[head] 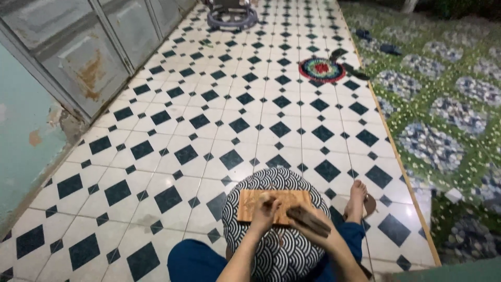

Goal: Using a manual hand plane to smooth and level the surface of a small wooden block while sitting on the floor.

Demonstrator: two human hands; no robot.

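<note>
The person sits on a black-and-white tiled floor (pixel 209 104) with a round patterned cushion (pixel 282 245) across the lap and a wooden board (pixel 250 206) resting on it.

1. Left hand (pixel 267 209): the fingers are curled narrow around a small pale object (pixel 265 197), pressing it against the board. The object is blurred; its kind cannot be determined.

2. Right hand (pixel 308 222): the fingers are closed around a dark elongated tool (pixel 308 218), which lies just right of the left fingertips and over the board's right end. Whether the tool has an edge cannot be determined.

3. A bare foot (pixel 357 201) rests beyond the right hand, on a sandal.

Risks, as judged from this position:
- The board sits on a soft, rounded cushion. Uneven pressure could tip it and let it slide off.
- The tool works close to the left fingers. A slip could strike them.
- The small object is held only by fingertip pressure and could escape onto the tiles.

No packages, labels or signs are visible near the fingers. Far ahead of them lie a round multicoloured mat (pixel 322 69), dark sandals (pixel 391 49) at the edge of the pebbled ground (pixel 443 104), and grey rust-stained metal doors (pixel 83 62) to the left.
</note>
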